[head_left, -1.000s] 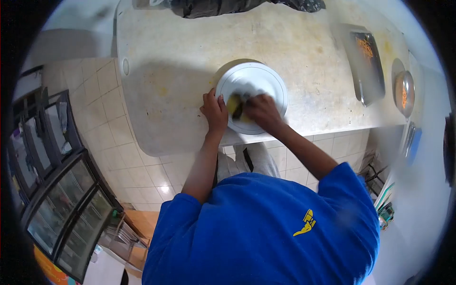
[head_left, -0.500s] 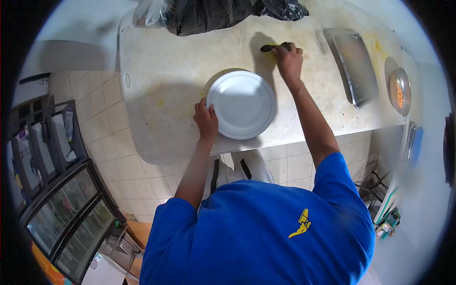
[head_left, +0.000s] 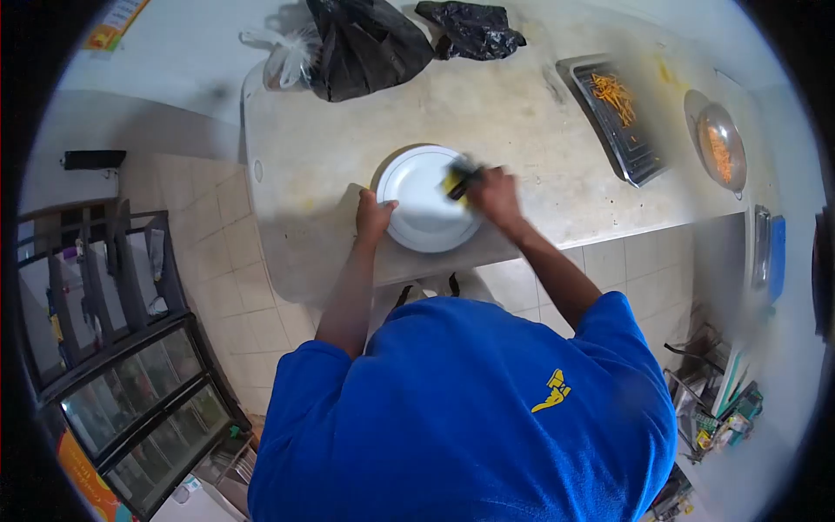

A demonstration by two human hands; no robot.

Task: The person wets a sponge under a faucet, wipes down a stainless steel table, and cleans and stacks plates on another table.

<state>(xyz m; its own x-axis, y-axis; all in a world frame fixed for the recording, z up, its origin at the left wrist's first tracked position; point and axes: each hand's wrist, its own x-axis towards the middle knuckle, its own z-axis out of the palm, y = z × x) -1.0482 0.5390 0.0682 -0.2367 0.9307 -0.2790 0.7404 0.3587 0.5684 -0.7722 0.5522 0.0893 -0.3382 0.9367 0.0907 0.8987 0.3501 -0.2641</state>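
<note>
A white plate [head_left: 424, 204] with a thin line round its rim lies on the table near the front edge. My left hand [head_left: 374, 217] grips its left rim, thumb on top and the other fingers out of sight. Over the plate's right side, my right hand [head_left: 497, 198] is closed round a small black-and-yellow object [head_left: 459, 180]. Motion smears this object, so its kind is unclear, and I cannot tell whether it touches the plate.
Black plastic bags [head_left: 370, 52] and a clear bag [head_left: 291, 56] sit at the table's back left. To the right are a dark tray [head_left: 644, 161] with orange strips and a metal bowl [head_left: 731, 143] holding orange pieces. A glass-doored cabinet [head_left: 135, 396] stands left.
My right hand has come back from the far part of the table to the plate with the black-and-yellow object. My left hand stays at the rim. The view has shifted.
</note>
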